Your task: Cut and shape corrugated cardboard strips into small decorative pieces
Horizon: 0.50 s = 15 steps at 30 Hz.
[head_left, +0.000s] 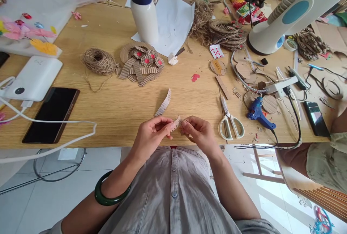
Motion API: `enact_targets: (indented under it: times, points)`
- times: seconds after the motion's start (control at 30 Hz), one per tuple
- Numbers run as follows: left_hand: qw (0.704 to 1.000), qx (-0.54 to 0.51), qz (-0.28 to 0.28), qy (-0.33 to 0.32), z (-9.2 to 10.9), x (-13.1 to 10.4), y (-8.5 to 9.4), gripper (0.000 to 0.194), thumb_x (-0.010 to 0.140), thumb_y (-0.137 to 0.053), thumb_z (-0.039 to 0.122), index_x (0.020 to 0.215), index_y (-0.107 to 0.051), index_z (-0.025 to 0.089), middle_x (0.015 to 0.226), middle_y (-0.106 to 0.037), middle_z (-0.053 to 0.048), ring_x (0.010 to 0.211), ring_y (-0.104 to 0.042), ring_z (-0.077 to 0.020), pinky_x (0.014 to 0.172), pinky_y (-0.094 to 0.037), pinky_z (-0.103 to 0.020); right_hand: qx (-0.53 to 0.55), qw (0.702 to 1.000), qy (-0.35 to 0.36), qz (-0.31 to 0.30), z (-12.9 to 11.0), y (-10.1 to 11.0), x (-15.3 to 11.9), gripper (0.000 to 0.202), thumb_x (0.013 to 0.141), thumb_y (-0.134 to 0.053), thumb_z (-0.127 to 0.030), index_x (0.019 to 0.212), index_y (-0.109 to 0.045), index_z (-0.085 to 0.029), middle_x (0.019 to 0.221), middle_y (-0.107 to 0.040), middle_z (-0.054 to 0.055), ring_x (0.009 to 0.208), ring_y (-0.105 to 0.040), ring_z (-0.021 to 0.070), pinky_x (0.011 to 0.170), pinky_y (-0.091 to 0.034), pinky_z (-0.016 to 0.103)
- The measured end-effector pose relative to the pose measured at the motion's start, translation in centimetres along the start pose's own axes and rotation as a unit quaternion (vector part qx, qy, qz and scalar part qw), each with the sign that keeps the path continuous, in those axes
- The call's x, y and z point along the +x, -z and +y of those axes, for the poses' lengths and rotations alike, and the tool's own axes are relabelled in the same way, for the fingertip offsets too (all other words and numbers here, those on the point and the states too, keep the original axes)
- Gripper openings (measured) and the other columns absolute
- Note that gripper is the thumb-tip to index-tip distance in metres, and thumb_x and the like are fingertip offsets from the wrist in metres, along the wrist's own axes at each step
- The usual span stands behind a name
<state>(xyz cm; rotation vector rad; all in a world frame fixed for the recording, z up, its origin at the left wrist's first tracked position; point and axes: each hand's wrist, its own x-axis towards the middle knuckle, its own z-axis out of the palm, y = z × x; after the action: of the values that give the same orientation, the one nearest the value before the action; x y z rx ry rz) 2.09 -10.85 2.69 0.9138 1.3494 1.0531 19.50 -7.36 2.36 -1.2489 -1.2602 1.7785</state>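
Note:
My left hand (155,132) pinches one end of a small notched cardboard strip (176,122) at the table's front edge. Close beside it, my right hand (197,131) has its fingers closed on the strip's other end. A second fringed strip (163,103), slightly curved, lies on the wood just beyond my left hand. Scissors (230,120) with pale handles rest to the right of my right hand. Farther back is a round cardboard piece (141,62) bearing corrugated strips and rosettes with red centres. Small red paper pieces (195,77) lie right of centre.
Twine (99,61), a white bottle (143,13) and a phone (51,114) stand or lie to the left. A blue glue gun (259,114), its cable and a white fan (267,35) are at the right. Another person's arm (340,120) shows at the right edge.

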Motion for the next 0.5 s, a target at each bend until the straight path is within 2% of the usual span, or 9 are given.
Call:
enact_targets:
  times: [0.1, 0.2, 0.27, 0.4, 0.5]
  points:
    - [0.999, 0.038, 0.03, -0.022, 0.1, 0.1, -0.1, 0.022, 0.081, -0.074, 0.037, 0.084, -0.071, 0.016, 0.077, -0.069, 0.0, 0.06, -0.062, -0.0099, 0.059, -0.055, -0.02, 0.017, 1.0, -0.008, 0.005, -0.1, 0.5, 0.1, 0.044, 0.078, -0.071, -0.058, 0.077, -0.063, -0.015, 0.063, -0.06, 0.0, 0.051, -0.048, 0.0087, 0.047, -0.032, 0.022]
    - [0.994, 0.061, 0.079, -0.047, 0.6, 0.3, 0.2, 0.019, 0.08, -0.074, 0.035, 0.086, -0.07, 0.017, 0.077, -0.07, 0.0, 0.059, -0.063, -0.0098, 0.06, -0.054, -0.021, 0.034, 0.996, 0.012, 0.078, -0.7, 1.7, -0.4, 0.041, 0.075, -0.075, -0.055, 0.075, -0.063, -0.016, 0.062, -0.061, -0.001, 0.057, -0.057, 0.0111, 0.054, -0.044, 0.023]
    - [0.994, 0.038, 0.089, -0.051, 0.8, 0.6, 0.5, 0.017, 0.08, -0.074, 0.033, 0.086, -0.07, 0.017, 0.073, -0.068, 0.001, 0.058, -0.064, -0.01, 0.062, -0.054, -0.021, 0.037, 0.991, 0.021, 0.124, -1.3, 3.2, -1.4, 0.036, 0.077, -0.076, -0.05, 0.076, -0.064, -0.017, 0.06, -0.06, -0.002, 0.059, -0.059, 0.012, 0.06, -0.051, 0.026]
    - [0.993, -0.099, 0.056, -0.013, 0.5, 1.4, 0.6, 0.019, 0.078, -0.076, 0.033, 0.086, -0.072, 0.016, 0.065, -0.065, 0.003, 0.061, -0.065, -0.0112, 0.069, -0.056, -0.025, -0.048, 0.972, 0.025, 0.227, -1.9, 8.3, -5.7, 0.027, 0.079, -0.076, -0.043, 0.082, -0.069, -0.018, 0.062, -0.062, 0.0, 0.063, -0.064, 0.0149, 0.061, -0.054, 0.027]
    - [0.982, -0.185, 0.029, 0.024, 0.0, 1.9, 0.2, 0.021, 0.074, -0.08, 0.031, 0.086, -0.073, 0.015, 0.067, -0.067, 0.002, 0.063, -0.064, -0.011, 0.072, -0.057, -0.028, -0.129, 0.921, 0.043, 0.365, -0.8, 13.7, -10.6, 0.024, 0.078, -0.075, -0.042, 0.086, -0.072, -0.02, 0.06, -0.058, -0.001, 0.06, -0.063, 0.0166, 0.061, -0.055, 0.032]
